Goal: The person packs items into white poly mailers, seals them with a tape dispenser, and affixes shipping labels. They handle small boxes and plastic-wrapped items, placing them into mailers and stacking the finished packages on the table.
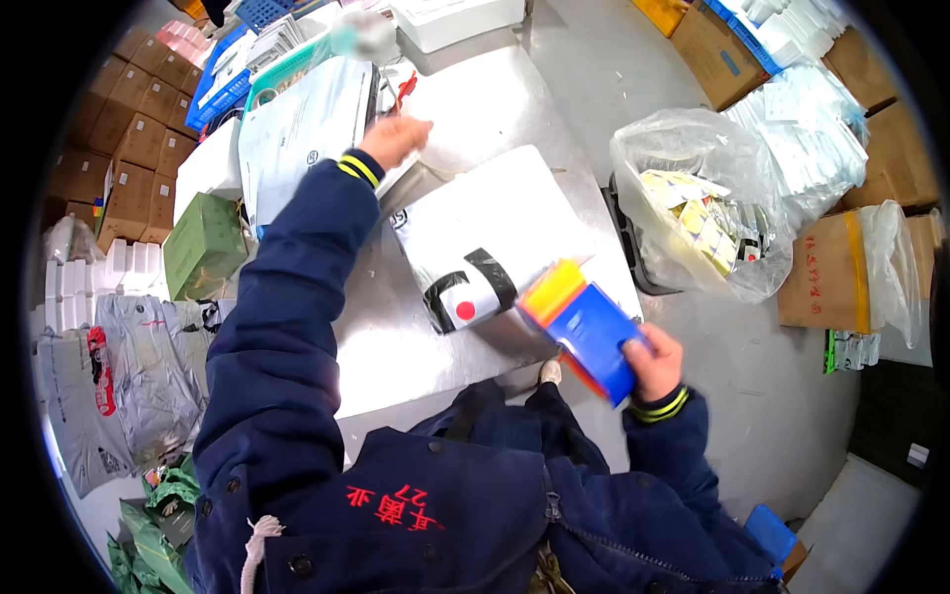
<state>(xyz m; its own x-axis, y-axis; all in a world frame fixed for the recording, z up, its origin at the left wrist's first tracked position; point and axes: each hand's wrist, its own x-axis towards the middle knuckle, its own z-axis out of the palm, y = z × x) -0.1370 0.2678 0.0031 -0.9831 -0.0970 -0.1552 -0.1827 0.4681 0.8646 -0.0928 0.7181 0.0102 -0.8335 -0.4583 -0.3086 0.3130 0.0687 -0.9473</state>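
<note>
My right hand (654, 361) is closed on a flat blue packet (597, 338) with a yellow and orange end, held past the near right edge of the metal table (371, 356). A white plastic-wrapped parcel (493, 230) with black bands and a red dot lies on the table between my hands. My left hand (395, 141) reaches over the table's left part with its fingers bent; whether it holds anything cannot be told. Close beyond it lies a red-handled tool (406, 87), partly hidden. A stack of large white printed plastic mailing bags (304, 134) is beside my left wrist.
A green box (205, 245) and grey plastic bags (148, 371) are on the left, near stacked cartons (141, 141). Right of the table stands a bin with a clear plastic liner (646, 156). A cardboard box (824, 275) stands farther right. Baskets (286, 74) line the table's far left.
</note>
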